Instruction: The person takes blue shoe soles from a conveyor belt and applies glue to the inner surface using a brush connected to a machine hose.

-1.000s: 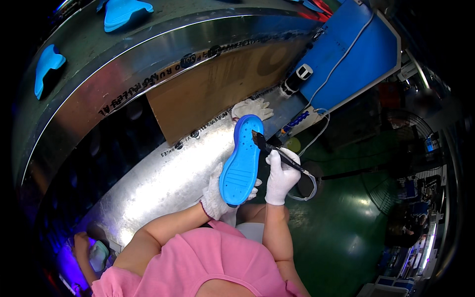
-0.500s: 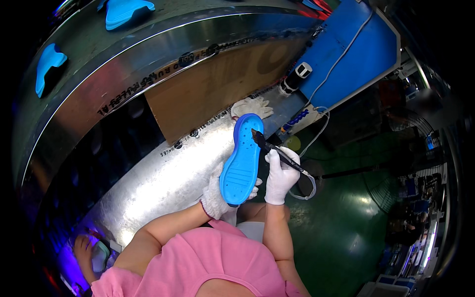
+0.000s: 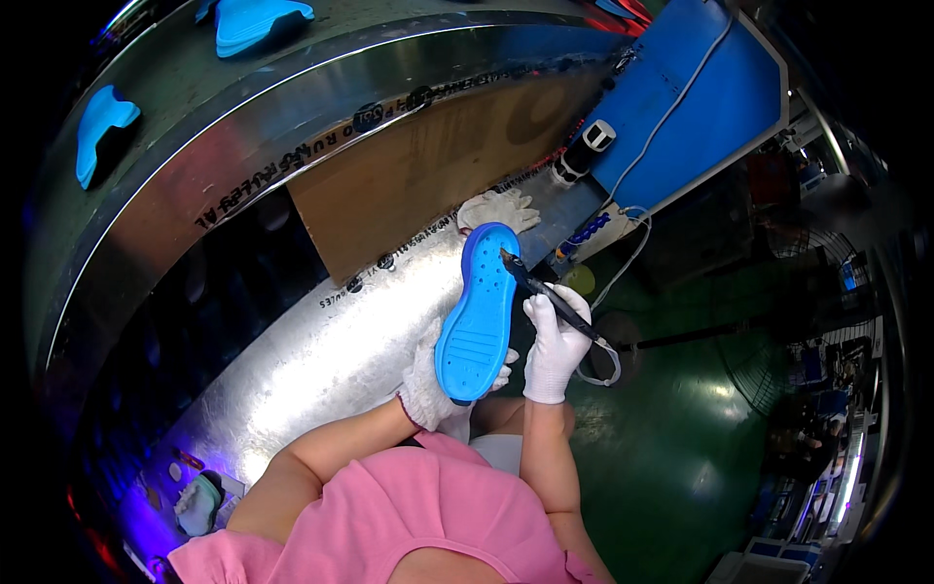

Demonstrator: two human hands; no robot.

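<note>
Beyond the pink shirt (image 3: 418,496), blue sole (image 3: 475,326) lengthwise, many-holed end forward, slightly right.

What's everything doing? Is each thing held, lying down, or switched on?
Blue shoe sole: held up, holes showing
Brush: held, bristles at the sole's holed end
Left hand: gloved, holding the sole
Right hand: gloved, closed on the brush
Spare glove: lying on the metal bench
Fan: can't tell if it's on

Free room upper left of sole (image 3: 475,316), brush (image 3: 523,278) right
</note>
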